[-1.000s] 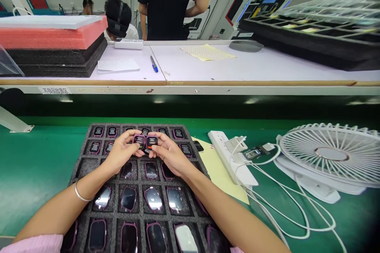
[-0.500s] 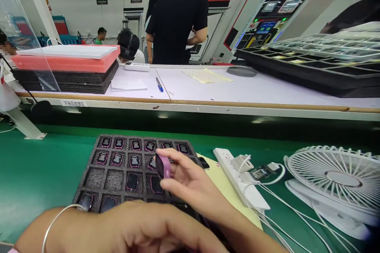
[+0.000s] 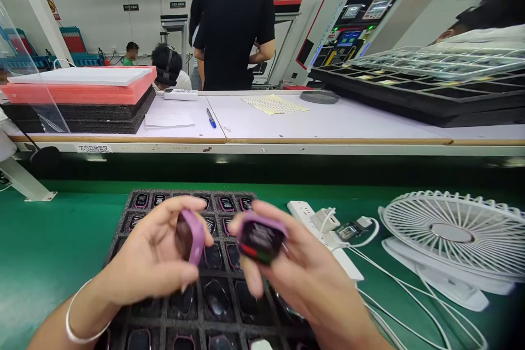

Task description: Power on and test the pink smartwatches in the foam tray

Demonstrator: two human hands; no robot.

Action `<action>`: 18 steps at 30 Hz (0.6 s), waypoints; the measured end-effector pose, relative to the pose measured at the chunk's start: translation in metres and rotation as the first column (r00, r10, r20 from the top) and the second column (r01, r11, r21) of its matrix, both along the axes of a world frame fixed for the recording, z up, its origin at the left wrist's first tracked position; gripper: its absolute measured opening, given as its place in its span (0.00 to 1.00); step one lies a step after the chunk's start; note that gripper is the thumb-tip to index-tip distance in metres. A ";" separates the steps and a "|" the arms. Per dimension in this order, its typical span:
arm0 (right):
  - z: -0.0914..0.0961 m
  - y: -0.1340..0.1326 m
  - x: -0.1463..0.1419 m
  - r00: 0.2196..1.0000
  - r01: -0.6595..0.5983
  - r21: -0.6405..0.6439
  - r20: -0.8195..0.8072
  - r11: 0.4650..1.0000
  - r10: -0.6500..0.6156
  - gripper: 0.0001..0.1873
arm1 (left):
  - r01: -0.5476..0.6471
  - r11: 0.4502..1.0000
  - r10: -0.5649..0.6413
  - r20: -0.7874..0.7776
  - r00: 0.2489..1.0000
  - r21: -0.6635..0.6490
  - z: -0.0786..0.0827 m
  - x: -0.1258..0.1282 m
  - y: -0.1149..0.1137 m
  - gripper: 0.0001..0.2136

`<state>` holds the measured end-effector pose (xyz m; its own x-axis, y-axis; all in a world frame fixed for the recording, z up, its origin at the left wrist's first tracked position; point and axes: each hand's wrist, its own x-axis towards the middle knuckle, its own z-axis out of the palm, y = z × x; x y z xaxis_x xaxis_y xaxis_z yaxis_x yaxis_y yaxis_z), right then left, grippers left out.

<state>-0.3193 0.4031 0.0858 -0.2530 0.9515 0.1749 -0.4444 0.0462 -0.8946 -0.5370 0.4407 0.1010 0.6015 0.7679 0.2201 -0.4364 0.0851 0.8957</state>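
Observation:
Over a dark foam tray (image 3: pixel 162 333), my left hand (image 3: pixel 151 251) grips a purple-framed smartwatch without a strap, turned nearly edge-on; this smartwatch (image 3: pixel 196 238) has a dark face. Close beside it on the right, my right hand (image 3: pixel 303 262) holds a second purple smartwatch (image 3: pixel 262 238). Its screen faces up towards me, with light text and red and green patches, blurred by motion. The two watches are apart. In the tray's square pockets lie several more smartwatches (image 3: pixel 217 298), some in the far rows showing white text, nearer ones dark. My hands hide part of the tray.
Right of the tray lie a white power strip (image 3: pixel 301 210) with chargers and trailing cables, and a white fan (image 3: pixel 447 235). On the raised shelf (image 3: pixel 262 128) are stacked foam sheets (image 3: pixel 77 93), a pen (image 3: pixel 210 118) and black trays (image 3: pixel 410 98). People are beyond.
My left hand has risen from the bottom and now shows a watch in its fingers. My right hand has moved rightward; the watch in it now shows a lit screen. The view has shifted slightly.

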 end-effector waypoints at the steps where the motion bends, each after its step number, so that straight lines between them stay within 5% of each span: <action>1: -0.005 0.015 -0.003 0.998 0.021 -0.044 -0.066 0.999 -0.024 0.24 | -0.109 0.994 0.109 -0.038 0.993 -0.010 -0.007 0.006 0.010 0.25; 4: -0.028 0.057 -0.009 0.981 0.027 -0.244 -0.180 0.969 -0.073 0.25 | -0.360 0.932 0.347 -0.178 0.921 -0.047 -0.030 0.023 0.036 0.25; 8: -0.069 0.090 -0.013 0.970 0.001 -0.416 -0.220 0.910 -0.102 0.22 | -0.416 0.903 0.367 -0.313 0.876 -0.104 -0.060 0.034 0.060 0.26; 12: -0.089 0.097 -0.016 0.969 -0.016 -0.426 -0.230 0.905 -0.091 0.23 | -0.421 0.900 0.367 -0.319 0.874 -0.117 -0.076 0.036 0.067 0.26; 18: -0.088 0.099 -0.010 0.980 -0.021 -0.361 -0.192 0.932 -0.052 0.20 | -0.386 0.890 0.320 -0.271 0.908 -0.242 -0.074 0.035 0.066 0.21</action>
<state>-0.3297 0.5024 -0.0023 -0.2333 0.9630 -0.1351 -0.6133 -0.2535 -0.7480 -0.5017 0.5070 0.0273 0.2859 0.9474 -0.1436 -0.2821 0.2265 0.9323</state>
